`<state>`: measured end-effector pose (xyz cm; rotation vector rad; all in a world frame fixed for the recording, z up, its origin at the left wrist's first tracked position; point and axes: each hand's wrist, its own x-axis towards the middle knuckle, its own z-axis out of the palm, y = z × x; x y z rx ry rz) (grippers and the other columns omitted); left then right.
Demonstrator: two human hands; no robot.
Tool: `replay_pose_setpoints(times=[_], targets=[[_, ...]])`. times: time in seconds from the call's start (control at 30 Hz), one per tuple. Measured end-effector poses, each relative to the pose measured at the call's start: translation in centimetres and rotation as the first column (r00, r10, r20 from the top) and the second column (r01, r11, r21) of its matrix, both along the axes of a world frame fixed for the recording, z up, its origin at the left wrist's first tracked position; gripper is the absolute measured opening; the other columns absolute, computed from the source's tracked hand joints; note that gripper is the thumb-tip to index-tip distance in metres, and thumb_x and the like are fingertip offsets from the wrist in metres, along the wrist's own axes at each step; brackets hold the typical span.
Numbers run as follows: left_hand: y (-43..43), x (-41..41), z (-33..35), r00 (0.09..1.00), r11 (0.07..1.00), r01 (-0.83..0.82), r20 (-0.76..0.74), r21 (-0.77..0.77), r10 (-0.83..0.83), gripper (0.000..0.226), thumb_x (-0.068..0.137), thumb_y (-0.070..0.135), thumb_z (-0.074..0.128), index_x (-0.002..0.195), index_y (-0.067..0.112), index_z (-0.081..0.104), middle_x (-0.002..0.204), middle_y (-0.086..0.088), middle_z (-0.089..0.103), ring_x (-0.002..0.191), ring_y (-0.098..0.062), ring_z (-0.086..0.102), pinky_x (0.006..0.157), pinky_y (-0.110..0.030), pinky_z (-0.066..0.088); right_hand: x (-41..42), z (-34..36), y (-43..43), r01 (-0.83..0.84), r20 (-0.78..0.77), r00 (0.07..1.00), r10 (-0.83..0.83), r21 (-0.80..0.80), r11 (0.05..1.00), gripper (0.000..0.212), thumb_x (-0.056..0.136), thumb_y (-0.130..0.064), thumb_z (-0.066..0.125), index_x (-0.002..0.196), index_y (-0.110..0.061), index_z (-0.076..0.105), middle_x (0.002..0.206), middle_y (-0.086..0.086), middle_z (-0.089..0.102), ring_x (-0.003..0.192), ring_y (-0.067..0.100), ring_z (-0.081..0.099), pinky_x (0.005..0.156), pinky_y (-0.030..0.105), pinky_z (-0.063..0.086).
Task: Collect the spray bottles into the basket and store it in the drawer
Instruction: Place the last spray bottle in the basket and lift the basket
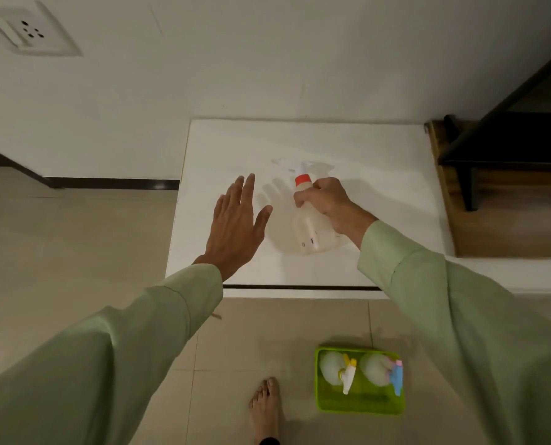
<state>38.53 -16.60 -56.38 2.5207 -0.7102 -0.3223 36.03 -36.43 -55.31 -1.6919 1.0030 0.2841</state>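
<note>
The right hand (324, 200) is gripping the neck of the spray bottle (307, 223) standing on the white worktop (380, 162); the left hand (235, 220) is hovering open and empty beside it. The green basket (359, 404) is sitting on the floor (75, 226) with two bottles inside, so the third should be lifted upright, carried low and lowered into the free front space.

Cabinet top (348, 146): smooth white laminate look, slight sheen. Spray bottle (308, 231) near its middle: translucent whitish plastic, glossy red plastic collar. Basket (357, 406) on the floor: bright green plastic, smooth. Two bottles inside: frosted plastic bodies, one yellow-white trigger (348, 375), one blue-pink (396, 377). Floor tiles (75, 226): beige, polished, reflective. Sleeves (107, 348): matt pale green cloth. Right-hand furniture (508, 226): brown wood grain, black matt frame.
</note>
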Motion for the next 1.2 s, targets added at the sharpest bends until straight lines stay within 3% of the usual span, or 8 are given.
replay_pose_setpoints(times=[0.07, 0.37, 0.5, 0.6, 0.7, 0.93, 1.1, 1.2], targets=[[-0.2, -1.9, 0.7, 1.000, 1.000, 0.003, -0.003, -0.005, -0.003, 0.067, 0.102, 0.050, 0.031, 0.157, 0.018, 0.009, 0.165, -0.010, 0.015, 0.152, -0.024, 0.011, 0.124, -0.044, 0.012, -2.7, 0.7, -0.2, 0.028, 0.066, 0.997, -0.030, 0.034, 0.999, 0.045, 0.065, -0.016, 0.075, 0.107, -0.009, 0.059, 0.097, 0.009, 0.066, 0.084, 0.032, 0.066, 0.074, 0.042, 0.058], [-2.0, -16.6, 4.4, 1.000, 0.999, -0.012, 0.001, -0.046, 0.012, 0.066, 0.103, 0.048, 0.034, 0.156, 0.017, 0.011, 0.164, -0.010, 0.017, 0.152, -0.023, 0.013, 0.123, -0.044, 0.014, -20.8, 4.8, -1.3, 0.035, 0.370, 0.923, -0.109, 0.201, 0.979, 0.026, 0.095, -0.024, 0.061, 0.118, -0.014, 0.052, 0.113, 0.016, 0.069, 0.091, 0.020, 0.064, 0.081, 0.036, 0.050], [-2.5, -24.3, 4.8, 1.000, 0.999, -0.018, -0.015, -0.044, 0.017, 0.066, 0.102, 0.048, 0.035, 0.156, 0.018, 0.011, 0.164, -0.009, 0.016, 0.152, -0.021, 0.012, 0.123, -0.043, 0.013, -29.8, 5.1, -1.6, 0.039, 0.403, 0.911, -0.085, 0.120, 0.992, 0.028, 0.086, -0.024, 0.073, 0.111, -0.017, 0.063, 0.106, 0.004, 0.073, 0.099, 0.019, 0.068, 0.087, 0.034, 0.052], [-2.5, -29.8, 4.1, 0.999, 1.000, -0.017, -0.039, -0.018, 0.016, 0.067, 0.102, 0.047, 0.035, 0.156, 0.017, 0.010, 0.164, -0.009, 0.016, 0.152, -0.022, 0.013, 0.123, -0.044, 0.014, -36.3, 3.9, -1.0, 0.134, 0.360, 0.923, -0.134, 0.024, 0.991, 0.036, 0.072, -0.024, 0.085, 0.103, -0.013, 0.070, 0.095, -0.001, 0.075, 0.089, 0.013, 0.070, 0.079, 0.025, 0.054], [-2.4, -34.9, 2.2, 0.998, 1.000, 0.002, -0.068, 0.025, -0.001, 0.067, 0.102, 0.046, 0.036, 0.156, 0.015, 0.013, 0.163, -0.010, 0.019, 0.152, -0.022, 0.014, 0.122, -0.046, 0.018, -42.0, 1.4, -0.1, 0.242, 0.351, 0.912, -0.213, -0.041, 0.969, 0.036, 0.070, -0.019, 0.087, 0.100, -0.014, 0.068, 0.087, -0.006, 0.071, 0.081, 0.006, 0.067, 0.069, 0.013, 0.048], [-1.4, -41.0, -6.0, 0.988, 0.997, 0.045, -0.149, 0.068, -0.034, 0.067, 0.101, 0.049, 0.035, 0.156, 0.017, 0.013, 0.163, -0.010, 0.020, 0.151, -0.023, 0.016, 0.122, -0.044, 0.019, -50.1, -10.6, 2.6, 0.327, 0.243, 0.927, -0.285, -0.150, 0.933, 0.039, 0.076, -0.014, 0.081, 0.113, -0.011, 0.069, 0.097, 0.006, 0.070, 0.088, 0.020, 0.063, 0.080, 0.030, 0.048], [0.1, -43.2, -13.0, 0.979, 0.992, 0.089, -0.189, 0.090, -0.071, 0.067, 0.101, 0.049, 0.034, 0.156, 0.015, 0.015, 0.162, -0.010, 0.022, 0.150, -0.023, 0.018, 0.122, -0.041, 0.018, -52.7, -18.4, 5.3, 0.473, 0.245, 0.868, -0.432, -0.142, 0.869, 0.023, 0.072, -0.010, 0.081, 0.093, -0.015, 0.071, 0.085, 0.002, 0.069, 0.077, 0.018, 0.061, 0.071, 0.023, 0.044], [0.4, -43.7, -17.2, 0.977, 0.990, 0.106, -0.195, 0.097, -0.085, 0.069, 0.099, 0.050, 0.033, 0.155, 0.014, 0.018, 0.161, -0.012, 0.026, 0.149, -0.026, 0.022, 0.120, -0.039, 0.019, -52.9, -22.8, 6.7, 0.479, 0.270, 0.867, -0.418, -0.227, 0.848, 0.025, 0.074, -0.009, 0.082, 0.097, -0.016, 0.073, 0.082, -0.014, 0.062, 0.083, 0.020, 0.061, 0.071, 0.008, 0.040]])
